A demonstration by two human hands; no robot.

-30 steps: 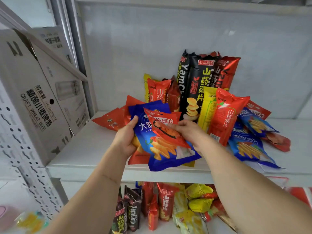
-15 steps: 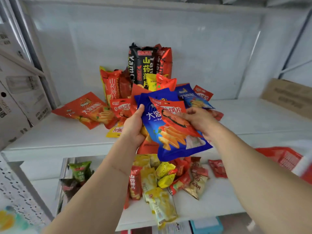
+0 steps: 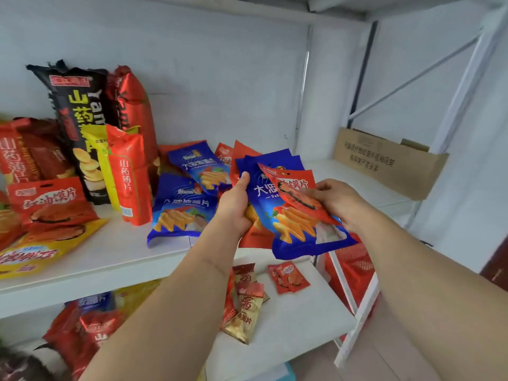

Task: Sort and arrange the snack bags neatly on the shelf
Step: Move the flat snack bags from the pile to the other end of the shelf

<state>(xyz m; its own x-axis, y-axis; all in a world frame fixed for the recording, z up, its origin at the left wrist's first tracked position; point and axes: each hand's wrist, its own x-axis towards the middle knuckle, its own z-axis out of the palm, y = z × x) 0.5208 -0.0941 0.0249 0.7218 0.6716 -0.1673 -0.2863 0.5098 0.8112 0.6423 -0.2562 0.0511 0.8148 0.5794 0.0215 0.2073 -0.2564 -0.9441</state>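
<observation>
Blue bag (image 3: 291, 226) upright, top edge away

The white upper shelf (image 3: 115, 254) carries a group of snack bags on its left part. A tall black bag (image 3: 79, 127) and a dark red bag (image 3: 132, 105) stand upright against the back wall. In front of them stands an orange-red bag (image 3: 129, 174), touching a yellow bag (image 3: 97, 149). Two blue bags (image 3: 181, 210) lie flat to the right of it, one partly over the other. At the left edge a red flat bag (image 3: 49, 204) lies over a yellow flat bag (image 3: 35, 254). A brown cardboard box (image 3: 384, 163) sits at the far right. The lower shelf (image 3: 288, 325) holds a gold packet (image 3: 244, 314) and a small red packet (image 3: 288, 276).
</observation>
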